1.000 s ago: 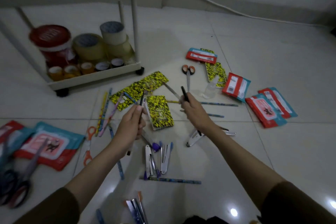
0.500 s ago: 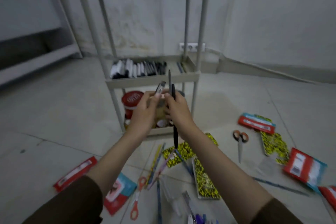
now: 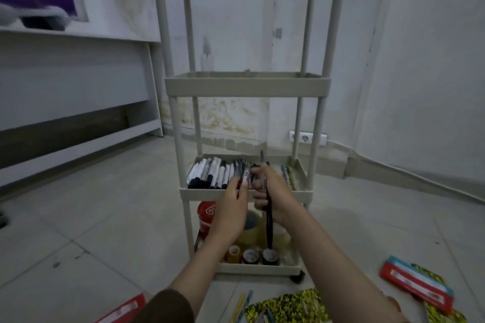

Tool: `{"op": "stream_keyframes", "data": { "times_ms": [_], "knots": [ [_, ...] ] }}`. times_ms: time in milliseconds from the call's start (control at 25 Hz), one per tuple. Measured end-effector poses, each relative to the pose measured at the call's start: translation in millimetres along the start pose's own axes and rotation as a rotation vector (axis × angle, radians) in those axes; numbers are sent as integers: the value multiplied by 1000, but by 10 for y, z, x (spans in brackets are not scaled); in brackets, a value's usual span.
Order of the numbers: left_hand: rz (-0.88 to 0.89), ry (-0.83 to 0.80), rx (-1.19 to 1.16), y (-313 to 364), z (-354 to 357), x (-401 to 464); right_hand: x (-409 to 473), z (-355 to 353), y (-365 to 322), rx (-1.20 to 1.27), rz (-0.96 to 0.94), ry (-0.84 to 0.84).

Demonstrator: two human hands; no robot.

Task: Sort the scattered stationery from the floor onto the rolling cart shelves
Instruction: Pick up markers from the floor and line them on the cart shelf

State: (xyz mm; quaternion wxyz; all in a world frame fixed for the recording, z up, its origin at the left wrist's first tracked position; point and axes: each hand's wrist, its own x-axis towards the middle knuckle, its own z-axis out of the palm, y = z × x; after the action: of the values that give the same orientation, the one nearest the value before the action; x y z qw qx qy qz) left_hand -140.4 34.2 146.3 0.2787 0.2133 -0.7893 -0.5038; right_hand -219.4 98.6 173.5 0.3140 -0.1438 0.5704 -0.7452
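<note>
Pens in both hands at the cart's pen shelf [image 3: 246,194] — left hand [image 3: 232,207] pinches a short pen [image 3: 245,177] just over the front rim; right hand [image 3: 273,198] grips a long black pen [image 3: 268,225], upright, crosswise to the row — needs tipping flat.

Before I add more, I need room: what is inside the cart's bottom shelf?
The beige bottom shelf holds a red-lidded tub, large tan tape rolls and small tape rolls. The forearms cover part of it.

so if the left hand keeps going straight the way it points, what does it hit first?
Most likely the row of pens on the cart shelf: the left hand, holding a pen, points at them. Depth is unclear.
</note>
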Motion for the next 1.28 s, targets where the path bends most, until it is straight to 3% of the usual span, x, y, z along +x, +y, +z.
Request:
{"op": "stream_keyframes", "data": {
  "times_ms": [120,200,320,440,600,720,800,1000,1160,1280],
  "knots": [
    [-232,-37,-65,-16,-4,311,321,-101,-144,187,96,92],
    [-242,-84,-93,-35,-84,619,581,-152,-281,200,18,212],
    [-170,-51,-116,-57,-134,1051,984,-137,-433,15,-255,382],
    [-143,-51,-39,-177,-25,1311,1243,-47,-378,-219,-373,379],
    [-34,-56,271,-431,158,1356,1395,21,70,-447,-245,306],
    [35,-27,306,-492,196,1304,1490,-57,308,-781,-289,397],
    [42,-28,280,-492,176,1310,1529,-54,313,-804,-298,429],
    [79,-213,291,-513,153,1348,1510,-2,287,-832,-245,404],
    [163,-334,514,-566,212,1400,1435,-26,261,-1042,-219,601],
    [154,-336,590,-565,225,1431,1410,-26,242,-1084,-79,528]
  ]
}}
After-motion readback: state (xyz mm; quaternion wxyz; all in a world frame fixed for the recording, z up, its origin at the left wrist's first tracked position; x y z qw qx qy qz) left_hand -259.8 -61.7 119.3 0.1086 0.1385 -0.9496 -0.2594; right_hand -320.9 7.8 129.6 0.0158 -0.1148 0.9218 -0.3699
